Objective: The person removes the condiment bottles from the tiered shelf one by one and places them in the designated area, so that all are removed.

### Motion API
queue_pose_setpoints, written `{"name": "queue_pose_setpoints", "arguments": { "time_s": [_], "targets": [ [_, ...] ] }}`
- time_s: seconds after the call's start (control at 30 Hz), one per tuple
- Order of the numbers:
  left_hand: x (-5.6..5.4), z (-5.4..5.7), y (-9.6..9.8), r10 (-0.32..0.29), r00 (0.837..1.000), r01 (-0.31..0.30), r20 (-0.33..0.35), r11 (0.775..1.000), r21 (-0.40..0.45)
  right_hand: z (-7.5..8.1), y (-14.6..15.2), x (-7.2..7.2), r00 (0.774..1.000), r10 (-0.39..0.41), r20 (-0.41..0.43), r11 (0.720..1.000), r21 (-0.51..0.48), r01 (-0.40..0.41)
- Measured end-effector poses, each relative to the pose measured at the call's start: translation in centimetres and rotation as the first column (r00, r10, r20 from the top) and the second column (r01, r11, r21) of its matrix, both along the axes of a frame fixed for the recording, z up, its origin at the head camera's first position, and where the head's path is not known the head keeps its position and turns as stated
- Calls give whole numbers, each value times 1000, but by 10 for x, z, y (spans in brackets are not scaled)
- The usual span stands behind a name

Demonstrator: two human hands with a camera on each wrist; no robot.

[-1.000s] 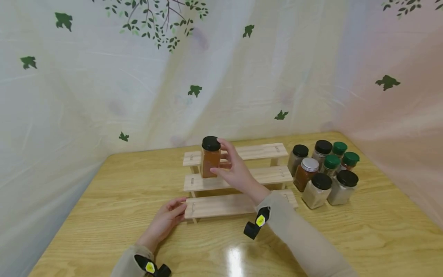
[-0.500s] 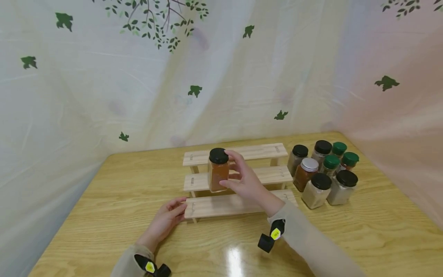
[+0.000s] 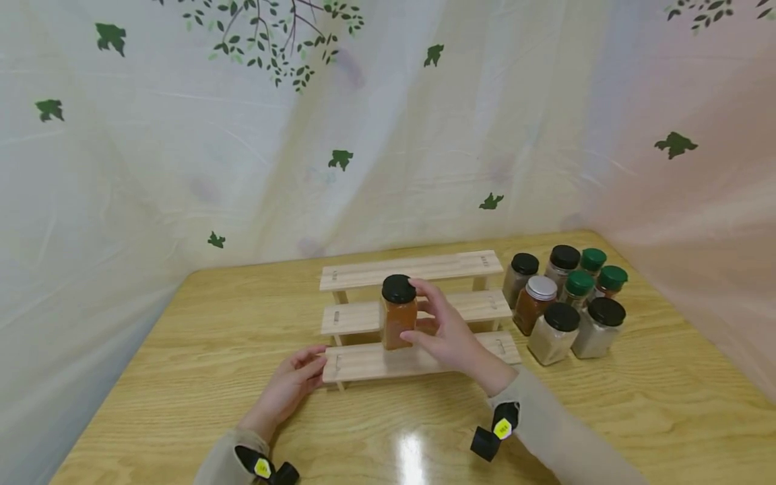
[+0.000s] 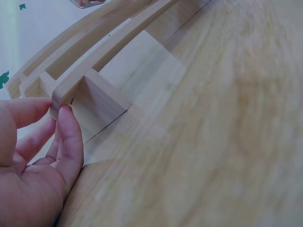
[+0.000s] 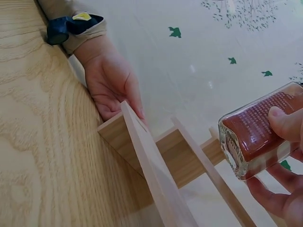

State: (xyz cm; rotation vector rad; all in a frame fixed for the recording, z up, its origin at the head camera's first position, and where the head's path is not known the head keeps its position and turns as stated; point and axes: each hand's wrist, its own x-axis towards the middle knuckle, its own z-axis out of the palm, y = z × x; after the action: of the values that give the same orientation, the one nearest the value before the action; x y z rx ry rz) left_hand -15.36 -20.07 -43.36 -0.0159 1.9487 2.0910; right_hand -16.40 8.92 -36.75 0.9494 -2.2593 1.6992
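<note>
A square glass spice jar [image 3: 399, 318] with a black lid and reddish-brown powder is upright in my right hand [image 3: 448, 333], which grips it from the right between thumb and fingers. In the right wrist view the bottom of the jar [image 5: 258, 127] shows, apart from the boards. A three-tier wooden rack [image 3: 364, 364] stands below and behind it. My left hand [image 3: 291, 384] pinches the left end of the rack's lowest board; the left wrist view shows the fingertips on that board's corner [image 4: 59, 97].
Several spice jars stand grouped right of the rack, among them a silver-lidded jar [image 3: 535, 304], a green-lidded jar [image 3: 611, 279] and a black-lidded jar with pale contents [image 3: 554, 333]. A pale curtain [image 3: 388, 135] hangs behind the wooden table [image 3: 212, 323].
My right hand has carried the jar to the right and nearer, from in front of the upper tiers to over the lowest one. The left hand has stayed at the rack's end.
</note>
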Motion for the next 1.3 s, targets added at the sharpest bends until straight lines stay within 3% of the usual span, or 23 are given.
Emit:
{"name": "queue_pose_setpoints", "arguments": {
  "time_s": [0.6, 1.03, 1.13, 1.3],
  "targets": [
    [1, -1, -1, 1, 1000, -1, 1, 1000, 11, -5, 33, 16, 996, -70, 47, 995, 75, 66],
    [-1, -1, -1, 5, 1000, -5, -6, 1000, 25, -4, 61, 23, 988, -155, 12, 981, 118, 153],
    [-1, -1, -1, 6, 1000, -6, -7, 1000, 19, -2, 72, 26, 980, -198, -31, 971, 128, 201],
    [0, -1, -1, 0, 1000, 0, -8, 1000, 10, 1, 94, 30, 954, -235, -184, 965, 74, 252]
  ]
}}
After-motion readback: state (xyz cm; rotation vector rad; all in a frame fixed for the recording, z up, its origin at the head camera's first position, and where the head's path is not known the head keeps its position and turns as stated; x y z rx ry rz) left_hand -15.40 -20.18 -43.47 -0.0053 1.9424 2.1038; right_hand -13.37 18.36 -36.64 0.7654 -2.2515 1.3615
